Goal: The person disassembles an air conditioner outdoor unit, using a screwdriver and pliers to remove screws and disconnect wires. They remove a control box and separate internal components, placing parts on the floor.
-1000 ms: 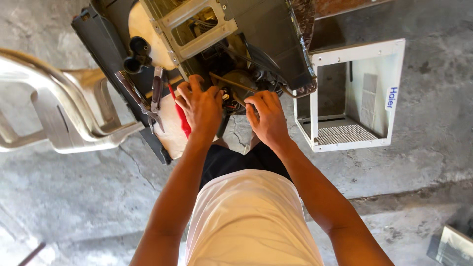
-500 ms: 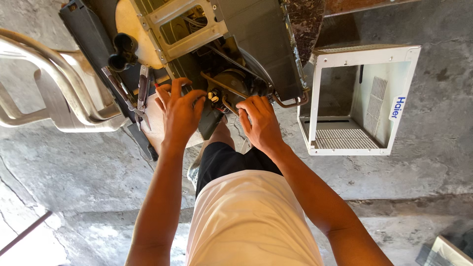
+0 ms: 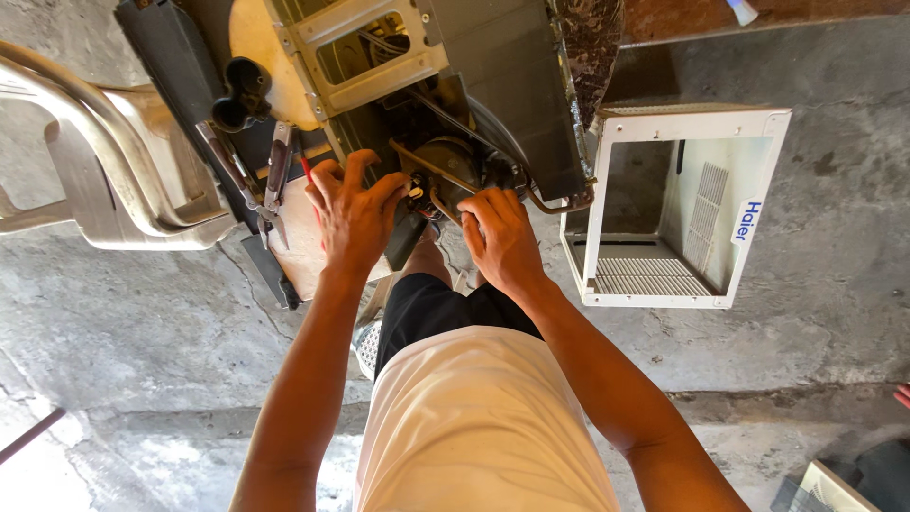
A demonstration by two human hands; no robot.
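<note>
The dark round compressor sits low in the opened air-conditioner chassis, in the middle of the upper part of the view, with copper pipes bending around it. Both hands work at it. The left hand has its fingers spread, fingertips on small wire connectors at the compressor's left side; whether it pinches anything cannot be told. The right hand lies just beside it, fingers curled down against the compressor's lower edge, and its grip is hidden too. The two hands are near but apart. Left of the left hand, pliers and a red-handled tool lie on a wooden board. Further left stands a pale plastic chair. To the right, an empty white casing rests on the concrete floor
</note>
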